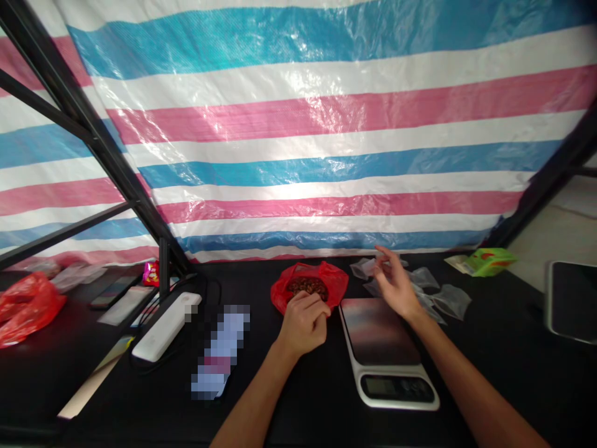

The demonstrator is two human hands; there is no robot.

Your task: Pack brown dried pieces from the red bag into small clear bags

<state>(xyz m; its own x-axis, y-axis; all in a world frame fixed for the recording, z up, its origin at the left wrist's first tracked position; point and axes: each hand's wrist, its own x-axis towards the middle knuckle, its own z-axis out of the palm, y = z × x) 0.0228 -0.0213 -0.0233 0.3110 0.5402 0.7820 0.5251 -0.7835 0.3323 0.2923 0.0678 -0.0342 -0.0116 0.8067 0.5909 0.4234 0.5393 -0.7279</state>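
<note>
A red plastic bag (pixel 334 283), its mouth spread wide, holds many small brown pieces (pixel 308 287) that look like beans or seeds. My left hand (pixel 305 320) is closed at the bag's near rim, fingers curled on it; the fingertips are partly hidden. Right of it lies a white kitchen scale (pixel 396 403) with a shiny metal plate (pixel 380 333); I cannot read its display. Over the scale's far right corner, my right hand (pixel 395 285) is raised with its fingers apart, nothing visible in them. Several small clear plastic bags (pixel 452 302) lie behind and beside it.
A phone (pixel 221 354) and white power strip (pixel 166 326) with cables lie left. Farther left are another red bag (pixel 32 305) and a pink packet (pixel 151 274). A green box (pixel 492 261) and dark-screened device (pixel 573 302) stand right. Striped sheeting (pixel 326 124) hangs behind black frame bars.
</note>
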